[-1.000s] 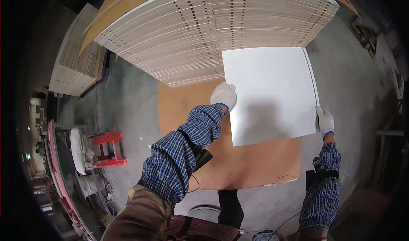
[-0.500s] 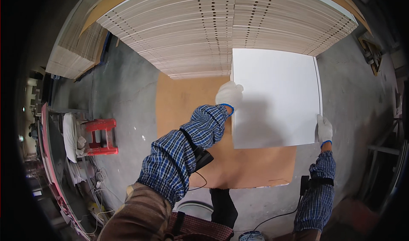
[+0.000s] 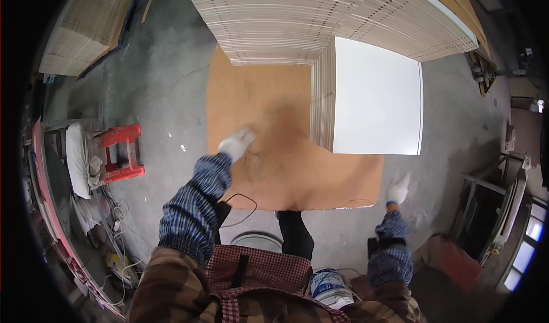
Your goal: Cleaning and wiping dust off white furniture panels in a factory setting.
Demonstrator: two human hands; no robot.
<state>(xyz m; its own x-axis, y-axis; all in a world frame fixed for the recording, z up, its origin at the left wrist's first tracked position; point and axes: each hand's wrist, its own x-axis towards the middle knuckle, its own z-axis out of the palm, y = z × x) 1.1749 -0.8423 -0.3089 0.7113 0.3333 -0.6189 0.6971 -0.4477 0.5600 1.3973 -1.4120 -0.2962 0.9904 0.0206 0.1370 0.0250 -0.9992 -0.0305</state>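
Nothing is gripped by the loosely unclenched left hand [image 3: 236,144] or right hand [image 3: 400,189]. The white stack [image 3: 377,97], set on cardboard [image 3: 269,180], long axis fore-and-aft, is placed ahead of the nearer right hand, forward-right of the left.

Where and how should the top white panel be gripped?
Probably at opposite edges of the white panel: left hand on its left edge, right hand on its right edge, reaching in from the near side. It lies flat on a pile, both sides exposed; its far end appears to meet the bigger stack.
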